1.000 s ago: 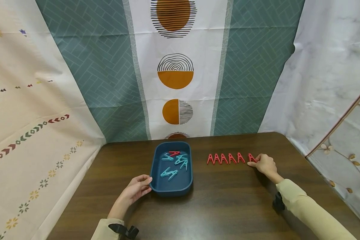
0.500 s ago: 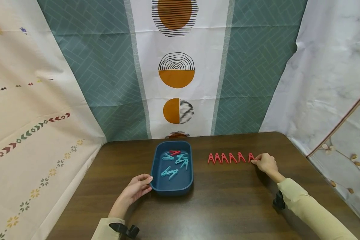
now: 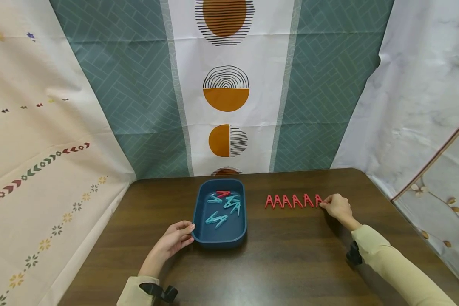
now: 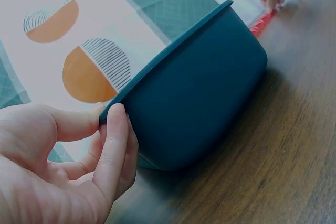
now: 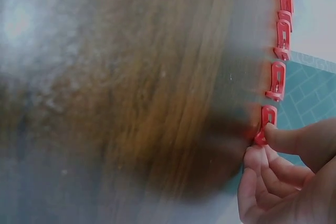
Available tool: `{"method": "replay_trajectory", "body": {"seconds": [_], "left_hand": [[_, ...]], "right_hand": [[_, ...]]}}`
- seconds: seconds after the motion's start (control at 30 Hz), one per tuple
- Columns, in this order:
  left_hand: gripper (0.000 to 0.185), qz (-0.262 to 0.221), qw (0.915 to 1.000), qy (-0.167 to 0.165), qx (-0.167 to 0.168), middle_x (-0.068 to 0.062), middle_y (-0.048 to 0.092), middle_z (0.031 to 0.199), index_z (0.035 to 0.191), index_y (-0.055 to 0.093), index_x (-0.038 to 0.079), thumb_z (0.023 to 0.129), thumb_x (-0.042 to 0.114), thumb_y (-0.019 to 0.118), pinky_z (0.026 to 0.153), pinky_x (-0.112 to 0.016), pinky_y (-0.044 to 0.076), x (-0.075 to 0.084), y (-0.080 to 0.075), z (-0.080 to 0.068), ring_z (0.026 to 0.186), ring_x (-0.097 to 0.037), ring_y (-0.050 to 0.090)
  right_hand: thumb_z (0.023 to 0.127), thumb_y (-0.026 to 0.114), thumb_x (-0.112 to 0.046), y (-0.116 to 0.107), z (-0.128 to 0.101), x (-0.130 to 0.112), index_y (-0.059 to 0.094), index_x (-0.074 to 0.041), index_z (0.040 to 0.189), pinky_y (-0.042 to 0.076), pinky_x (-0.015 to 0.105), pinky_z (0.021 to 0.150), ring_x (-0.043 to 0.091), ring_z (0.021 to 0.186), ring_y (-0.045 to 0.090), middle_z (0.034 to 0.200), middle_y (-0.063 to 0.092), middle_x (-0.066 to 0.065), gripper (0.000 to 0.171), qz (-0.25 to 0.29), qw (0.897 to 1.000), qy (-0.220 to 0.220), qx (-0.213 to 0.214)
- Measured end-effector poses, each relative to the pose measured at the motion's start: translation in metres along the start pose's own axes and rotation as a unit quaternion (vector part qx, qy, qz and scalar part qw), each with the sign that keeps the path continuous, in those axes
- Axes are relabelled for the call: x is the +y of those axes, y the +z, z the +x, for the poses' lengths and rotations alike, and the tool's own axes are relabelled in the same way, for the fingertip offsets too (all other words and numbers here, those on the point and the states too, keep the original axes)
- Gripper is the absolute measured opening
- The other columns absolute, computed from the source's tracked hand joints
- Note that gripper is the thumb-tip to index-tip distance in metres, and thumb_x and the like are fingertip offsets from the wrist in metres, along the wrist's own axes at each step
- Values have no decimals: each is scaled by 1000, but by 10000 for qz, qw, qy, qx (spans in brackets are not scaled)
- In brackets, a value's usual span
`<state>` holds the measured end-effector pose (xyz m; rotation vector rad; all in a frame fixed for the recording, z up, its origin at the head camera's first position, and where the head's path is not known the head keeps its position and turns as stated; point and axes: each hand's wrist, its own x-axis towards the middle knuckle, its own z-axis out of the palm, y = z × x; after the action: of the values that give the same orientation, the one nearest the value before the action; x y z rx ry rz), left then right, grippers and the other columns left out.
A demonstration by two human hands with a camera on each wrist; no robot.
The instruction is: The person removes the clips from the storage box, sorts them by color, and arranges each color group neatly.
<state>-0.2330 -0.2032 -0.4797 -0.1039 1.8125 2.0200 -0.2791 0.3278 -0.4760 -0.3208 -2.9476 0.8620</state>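
Note:
A dark blue tray [image 3: 202, 238] sits on the brown table and holds several teal clothespins [image 3: 216, 219] and one red clothespin [image 3: 222, 194]. My left hand [image 3: 174, 240] grips the tray's near left rim [image 4: 173, 56], thumb and fingers against it. To the right stands a row of several red clothespins [image 3: 287, 201]. My right hand [image 3: 336, 207] pinches the rightmost red clothespin [image 5: 266, 121] at the row's end, thumb and fingertips on it.
Patterned curtains hang behind the brown table [image 3: 290, 263] and on both sides. The table's right edge runs close to my right forearm [image 3: 394, 267]. Bare wood lies in front of the tray and the row of pins.
Almost nothing moved. My right hand has stayed at the last red clothespin, shifting it slightly toward the row. The left hand keeps its hold on the tray.

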Motion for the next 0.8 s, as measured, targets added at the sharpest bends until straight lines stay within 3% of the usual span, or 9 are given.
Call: {"method": "replay_trajectory", "body": {"seconds": [0.23,0.43,0.57,0.8], "left_hand": [[21,15,10000,16,8,-1,59,86,107,52,6,95,20,62,73,-20,57,-2,-1,1,73,-8,62],[18,-18,10000,6,-28,0,59,84,104,53,8,95,20,62,72,-19,57,-1,-1,0,72,-7,62],[16,-11,10000,35,-41,1,59,83,103,53,8,95,19,62,71,-19,57,1,-1,0,72,-7,62],[15,35,9999,48,-144,1,59,82,103,53,8,96,19,61,71,-19,57,5,-1,-3,71,-7,62]], "right_hand": [[89,67,-23,2,4,-2,72,-1,88,47,39,57,32,78,61,93,69,20,23,-7,10000,58,-32],[94,56,-27,1,5,-6,70,1,94,45,37,54,31,74,60,88,68,18,31,103,9998,32,191],[97,49,-23,0,4,-14,65,6,103,44,33,52,27,69,58,88,67,20,33,253,9974,-354,569],[95,47,-15,5,4,-37,66,4,102,47,40,60,27,68,60,87,68,19,28,446,9881,-1027,1059]]}}
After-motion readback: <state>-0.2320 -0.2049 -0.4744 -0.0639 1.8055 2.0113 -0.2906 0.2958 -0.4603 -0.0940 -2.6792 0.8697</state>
